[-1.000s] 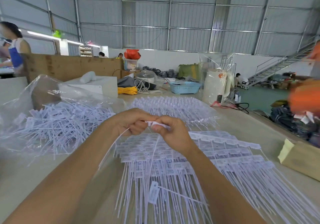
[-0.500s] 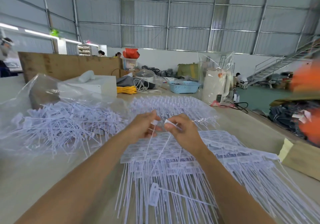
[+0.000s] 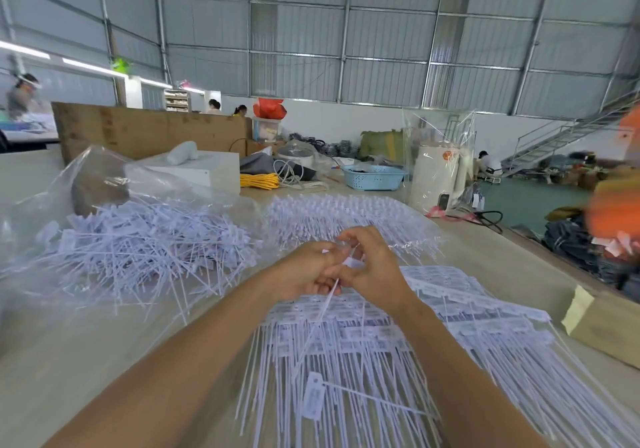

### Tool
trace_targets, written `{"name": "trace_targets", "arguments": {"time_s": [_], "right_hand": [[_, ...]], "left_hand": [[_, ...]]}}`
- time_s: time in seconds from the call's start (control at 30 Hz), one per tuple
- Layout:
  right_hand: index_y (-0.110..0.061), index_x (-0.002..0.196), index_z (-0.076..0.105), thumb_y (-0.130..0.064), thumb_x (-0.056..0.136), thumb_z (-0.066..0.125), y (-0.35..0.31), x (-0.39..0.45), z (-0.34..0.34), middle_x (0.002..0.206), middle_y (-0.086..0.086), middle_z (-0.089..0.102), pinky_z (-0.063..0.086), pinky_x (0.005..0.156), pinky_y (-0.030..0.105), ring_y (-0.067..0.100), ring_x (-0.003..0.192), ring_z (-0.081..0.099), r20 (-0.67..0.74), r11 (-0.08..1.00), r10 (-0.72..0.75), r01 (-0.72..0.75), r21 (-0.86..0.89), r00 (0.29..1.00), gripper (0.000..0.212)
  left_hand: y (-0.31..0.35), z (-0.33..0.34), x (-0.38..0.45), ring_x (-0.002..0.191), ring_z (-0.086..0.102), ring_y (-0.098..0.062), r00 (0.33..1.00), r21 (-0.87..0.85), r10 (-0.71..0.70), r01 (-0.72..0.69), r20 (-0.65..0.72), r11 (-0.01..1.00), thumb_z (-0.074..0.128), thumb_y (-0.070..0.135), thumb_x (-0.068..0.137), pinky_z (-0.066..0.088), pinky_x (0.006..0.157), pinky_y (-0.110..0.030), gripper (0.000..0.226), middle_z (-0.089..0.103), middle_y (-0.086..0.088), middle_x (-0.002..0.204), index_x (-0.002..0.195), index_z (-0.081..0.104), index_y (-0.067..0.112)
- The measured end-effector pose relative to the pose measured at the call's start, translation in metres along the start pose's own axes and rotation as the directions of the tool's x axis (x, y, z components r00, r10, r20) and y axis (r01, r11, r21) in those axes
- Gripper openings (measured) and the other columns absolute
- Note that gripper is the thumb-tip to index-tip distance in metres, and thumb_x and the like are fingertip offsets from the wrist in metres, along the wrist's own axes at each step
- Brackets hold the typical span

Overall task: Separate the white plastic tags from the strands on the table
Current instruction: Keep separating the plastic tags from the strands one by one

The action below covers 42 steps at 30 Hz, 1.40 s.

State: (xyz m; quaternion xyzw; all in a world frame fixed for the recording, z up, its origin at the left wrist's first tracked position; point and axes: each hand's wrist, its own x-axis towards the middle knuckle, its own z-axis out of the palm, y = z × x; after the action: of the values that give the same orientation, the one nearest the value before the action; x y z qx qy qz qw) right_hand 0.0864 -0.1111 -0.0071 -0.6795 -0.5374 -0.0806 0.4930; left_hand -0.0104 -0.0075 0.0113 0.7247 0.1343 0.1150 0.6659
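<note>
While both hands are meeting above the tag sheets, I am logging the grip: the left hand [image 3: 304, 269] and right hand [image 3: 372, 267] are pressed close together, fingers curled and pinching one white plastic tag [image 3: 351, 262] between them, its strand [image 3: 320, 312] trailing down toward me over the connected tag sheets [image 3: 460, 312] lying flat on the table [image 3: 69, 350].

Risk, as I am judging it: the thin strand may be snapping or stretching if the twist is landing away from the joint, and the trailing end is hanging over the sheets below, so a pull could be snagging neighbouring strands and dragging a sheet askew. One loose tag [image 3: 313, 395] is already lying crosswise on the strands nearest me, another thing to catch on.

Surroundings: a heap of separated tags [image 3: 145, 250] is sitting on a clear plastic bag [image 3: 41, 198] to the left, near the hands, which I am taking as the drop spot. A further fan of sheets [image 3: 346, 215] is lying just behind the hands. A white box [image 3: 207, 170], yellow cable [image 3: 259, 181], blue basket [image 3: 375, 177] and a wrapped white appliance [image 3: 436, 173] are standing farther back, well apart from the work. A cardboard piece [image 3: 602, 326] is resting at the right edge.
</note>
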Motion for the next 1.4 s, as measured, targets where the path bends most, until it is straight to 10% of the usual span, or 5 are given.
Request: {"name": "trace_targets", "arguments": {"time_s": [0.2,0.83,1.1,1.2,1.4], "right_hand": [[-0.014,0.081,0.062,-0.034,0.088,0.062,0.013,-0.002,-0.011,0.068,-0.006,0.053,0.042,0.064,0.034,0.012,0.063,0.049,0.140,0.986,0.114,-0.095,-0.136,0.984,0.021],[-0.033,0.061,0.056,-0.022,0.083,0.069,0.033,-0.009,-0.016,0.054,-0.010,0.050,0.035,0.054,0.025,0.007,0.052,0.045,0.000,0.972,0.211,-0.210,-0.109,0.977,0.028],[-0.028,0.070,0.057,-0.025,0.088,0.064,0.028,-0.011,-0.006,0.061,-0.006,0.053,0.038,0.061,0.027,0.015,0.060,0.050,0.112,0.959,0.144,-0.111,-0.259,0.983,0.019],[-0.026,0.069,0.060,-0.026,0.085,0.066,0.026,-0.009,-0.005,0.063,-0.003,0.057,0.041,0.064,0.031,0.020,0.064,0.054,0.090,0.959,0.172,-0.146,-0.242,0.981,0.017],[-0.030,0.068,0.062,-0.028,0.083,0.068,0.023,-0.010,-0.004,0.065,-0.003,0.062,0.041,0.063,0.029,0.012,0.064,0.056,0.075,0.962,0.188,-0.168,-0.213,0.979,0.016]], "left_hand": [[0.004,-0.011,0.002,0.042,0.048,-0.013,0.986,0.130,0.084,-0.065,-0.147,0.989,0.054,0.032,0.096,0.033,0.047,-0.022,0.026,0.056,-0.003,0.052,0.081,0.057,0.012],[0.058,-0.077,-0.029,0.031,0.030,-0.004,0.974,0.396,-0.149,0.206,-0.170,0.895,0.053,0.039,0.095,0.022,0.033,-0.013,0.030,0.042,0.007,0.042,0.082,0.054,0.012],[0.039,-0.182,-0.052,0.066,0.065,-0.022,0.639,0.459,0.049,0.495,-0.768,0.738,0.043,0.000,0.096,0.045,0.047,-0.023,0.025,0.055,-0.015,0.076,0.071,0.045,0.002],[0.038,-0.212,-0.055,0.119,0.052,-0.033,0.521,0.562,0.242,0.641,-0.819,0.523,0.043,0.004,0.096,0.040,0.095,-0.033,0.023,0.057,-0.020,0.119,0.113,0.056,-0.005],[0.027,-0.239,-0.053,0.122,0.052,-0.022,0.488,0.583,0.340,0.760,-0.803,0.286,0.039,0.008,0.099,0.041,0.100,-0.031,0.028,0.056,-0.006,0.128,0.124,0.053,0.008]]}}
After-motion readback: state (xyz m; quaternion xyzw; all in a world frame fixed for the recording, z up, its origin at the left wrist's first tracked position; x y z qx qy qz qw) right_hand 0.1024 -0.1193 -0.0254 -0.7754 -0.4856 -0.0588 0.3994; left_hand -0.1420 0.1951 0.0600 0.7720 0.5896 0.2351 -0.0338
